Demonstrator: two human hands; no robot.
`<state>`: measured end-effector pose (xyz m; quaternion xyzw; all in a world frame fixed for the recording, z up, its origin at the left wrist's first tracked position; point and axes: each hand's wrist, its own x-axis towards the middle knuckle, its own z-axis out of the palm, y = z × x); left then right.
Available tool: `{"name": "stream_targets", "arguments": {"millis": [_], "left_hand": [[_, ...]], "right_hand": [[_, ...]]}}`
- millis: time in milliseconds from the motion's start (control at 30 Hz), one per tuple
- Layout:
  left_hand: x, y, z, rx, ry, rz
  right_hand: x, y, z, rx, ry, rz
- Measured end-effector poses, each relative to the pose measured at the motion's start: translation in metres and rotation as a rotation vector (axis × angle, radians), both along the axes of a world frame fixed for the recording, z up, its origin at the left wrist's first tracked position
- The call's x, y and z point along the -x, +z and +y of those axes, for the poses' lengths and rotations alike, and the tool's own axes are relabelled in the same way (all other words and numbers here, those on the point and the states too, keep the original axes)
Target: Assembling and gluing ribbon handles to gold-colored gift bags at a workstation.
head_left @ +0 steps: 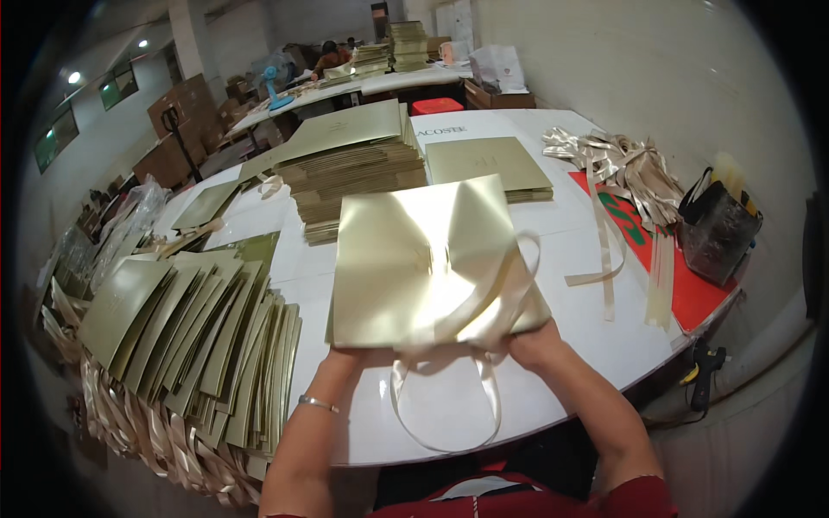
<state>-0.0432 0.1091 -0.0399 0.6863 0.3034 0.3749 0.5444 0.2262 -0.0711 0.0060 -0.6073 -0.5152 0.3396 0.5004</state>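
A shiny gold paper bag (371, 259) lies flat between my hands, tilted over the white table in front of me. Pale satin ribbon crosses its lower right face, and a ribbon handle (498, 406) loops down from its near edge. My left hand (347, 354) grips the near left corner, its fingers mostly hidden beneath the bag. At the near right corner, my right hand (535, 344) is closed on the same bag, its fingertips out of sight. Directly behind stands a tall stack of gold bags (354, 186), with a lower stack (485, 164) to its right.
Left of me, many ribboned bags (194, 319) lean in a row, ribbons hanging over the table edge. Loose ribbons (635, 164) lie far right beside a red sheet (691, 289) and a black container (721, 229). A glue gun (708, 371) hangs at the right edge. Someone (331, 59) sits farther back.
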Motion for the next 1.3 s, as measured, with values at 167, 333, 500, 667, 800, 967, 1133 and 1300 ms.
{"name": "stream_targets", "arguments": {"millis": [167,333,500,667,800,967,1133,1300], "left_hand": [[-0.041,0.009,-0.067,-0.62,-0.103,0.473],[0.002,0.057,-0.062,-0.421,-0.18,0.835],[0.001,0.033,-0.062,-0.435,-0.075,0.824],[-0.032,0.07,-0.057,0.338,-0.112,-0.015],[-0.084,0.074,-0.057,-0.103,-0.217,0.734],[-0.1,0.047,-0.037,-0.785,-0.024,0.913],[-0.101,0.034,-0.025,-0.785,-0.154,0.952],[-0.121,0.007,-0.018,-1.07,-0.198,0.888]], "right_hand": [[0.037,-0.021,0.005,-0.018,0.069,-0.962],[0.012,0.023,0.006,0.272,0.021,-0.669],[0.005,-0.005,0.004,0.076,-0.044,-0.953],[0.0,-0.007,0.005,0.029,-0.008,-1.044],[0.029,-0.01,0.016,0.06,0.02,-0.935],[-0.016,0.006,0.003,0.292,-0.001,-0.776],[-0.01,-0.01,0.0,0.3,0.006,-0.95],[-0.009,0.018,0.001,0.512,0.187,-0.879]]}}
